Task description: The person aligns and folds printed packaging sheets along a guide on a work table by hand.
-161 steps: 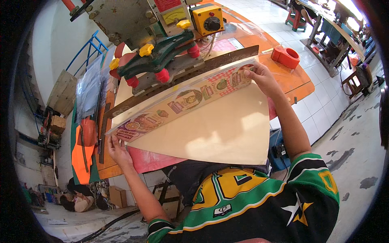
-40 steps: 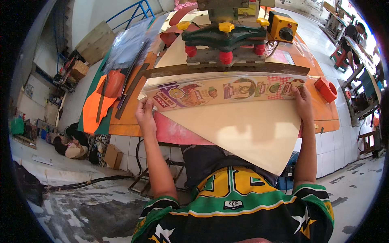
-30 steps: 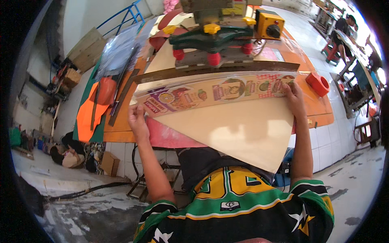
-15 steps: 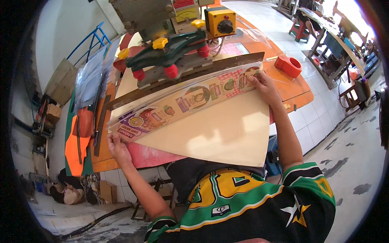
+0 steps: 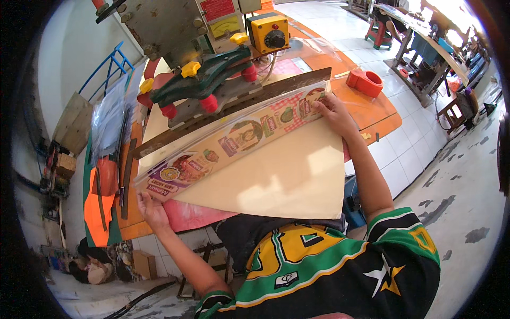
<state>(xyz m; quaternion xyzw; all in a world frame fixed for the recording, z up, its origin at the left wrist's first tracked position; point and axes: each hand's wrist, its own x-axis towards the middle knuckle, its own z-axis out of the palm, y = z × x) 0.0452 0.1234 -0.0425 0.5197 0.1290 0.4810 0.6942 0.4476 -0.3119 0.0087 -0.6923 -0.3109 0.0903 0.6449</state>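
Note:
A long clear plastic strip printed with food pictures [image 5: 247,133] slants across a cream-coloured sheet [image 5: 287,181] on the worktable. My left hand [image 5: 152,211] pinches its near left end. At the far right end, the thumb and fingers of my right hand [image 5: 336,114] are closed on it. The strip's upper edge runs along a dark metal bar [image 5: 154,147], just under a machine's green clamp [image 5: 196,82] with yellow knobs and red feet. A pink sheet [image 5: 194,215] shows under the cream one.
A yellow control box [image 5: 267,33] with a black dial sits on the machine. To the right lies a red tape-roll-shaped object [image 5: 364,83] on the orange tabletop [image 5: 380,118]. Clear plastic sheets [image 5: 110,119], dark strips and an orange piece [image 5: 99,212] lie on the left.
The whole scene has shifted slightly left in the picture as the view turned. Both hands keep hold of the strip, which stays along the metal bar.

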